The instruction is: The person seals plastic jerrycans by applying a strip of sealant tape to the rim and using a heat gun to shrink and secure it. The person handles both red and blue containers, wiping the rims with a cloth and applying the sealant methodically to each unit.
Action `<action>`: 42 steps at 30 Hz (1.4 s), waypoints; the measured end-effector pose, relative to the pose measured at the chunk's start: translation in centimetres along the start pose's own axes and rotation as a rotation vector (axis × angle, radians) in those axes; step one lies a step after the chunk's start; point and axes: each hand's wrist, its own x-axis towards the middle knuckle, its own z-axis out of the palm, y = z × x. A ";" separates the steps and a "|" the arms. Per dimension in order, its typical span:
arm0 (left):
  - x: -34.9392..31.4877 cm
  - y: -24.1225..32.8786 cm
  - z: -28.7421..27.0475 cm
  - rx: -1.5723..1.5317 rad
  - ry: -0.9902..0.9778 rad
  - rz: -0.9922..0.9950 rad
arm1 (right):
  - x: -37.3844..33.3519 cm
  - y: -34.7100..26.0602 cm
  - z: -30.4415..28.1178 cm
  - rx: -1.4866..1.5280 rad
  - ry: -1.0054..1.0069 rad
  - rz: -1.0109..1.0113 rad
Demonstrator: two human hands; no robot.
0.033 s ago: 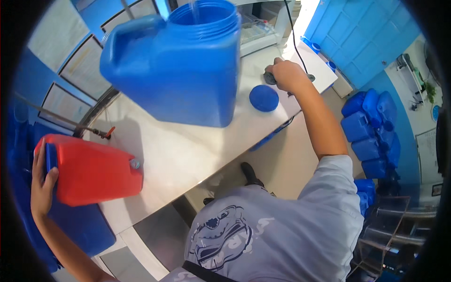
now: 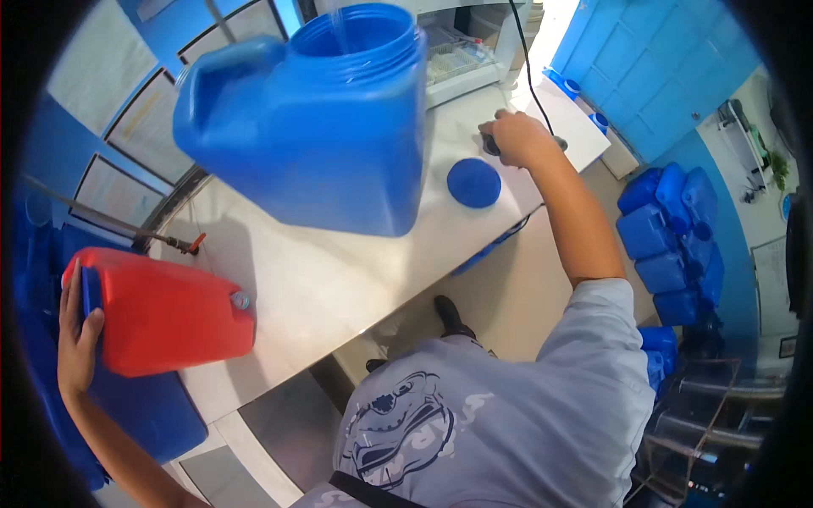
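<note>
A red plastic jug [image 2: 178,317] lies on its side at the left end of the white counter. My left hand [image 2: 80,343] grips the blue screw cap [image 2: 91,292] at its left end, thumb on one side and fingers along the other. Farther along stands a large blue jerrycan [image 2: 339,152], uncapped, with a clear stream of water falling into its mouth. A round blue lid [image 2: 474,183] lies flat to its right. Beyond the lid, my right hand [image 2: 520,140] closes over a dark grey object [image 2: 490,146], mostly hidden by the fingers.
A pipe with a red-handled tap [image 2: 197,244] runs beside the wall at the left. The white counter's front edge [image 2: 381,317] passes before me. Several blue jugs [image 2: 665,233] are stacked on the floor at the right, near a blue door [image 2: 656,68]. A black cable [image 2: 527,63] hangs down to the counter.
The whole view has shifted very slightly. One finger of my right hand reaches out a little more over the dark object. My left hand stays on the cap.
</note>
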 end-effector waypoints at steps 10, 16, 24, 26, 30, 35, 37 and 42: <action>0.8 2.2 -1.3 -0.204 -0.139 -0.428 | 22.7 2.6 3.3 0.356 0.405 -0.250; -2.7 5.2 -4.3 -0.249 0.004 -1.048 | 31.0 -1.4 5.9 0.024 0.380 -0.353; -10.7 14.0 3.3 -0.329 -0.275 -0.639 | 26.4 1.7 4.8 0.771 0.682 -0.160; -10.2 18.2 8.1 -0.550 -0.334 -0.370 | 19.8 2.5 3.0 0.791 0.775 -0.151; -8.6 23.3 19.6 -1.241 -0.620 -0.093 | 2.4 0.1 -0.2 0.832 0.557 -0.173; -3.9 31.7 27.7 -1.832 -0.795 -0.453 | -10.5 -8.1 1.0 0.780 0.335 -0.702; -2.9 32.4 28.8 -2.051 -0.847 -0.521 | -13.7 -12.2 0.7 0.707 0.248 -0.823; -4.5 29.5 28.1 -1.800 -0.405 -0.478 | -15.1 -17.6 2.1 0.915 0.408 -0.840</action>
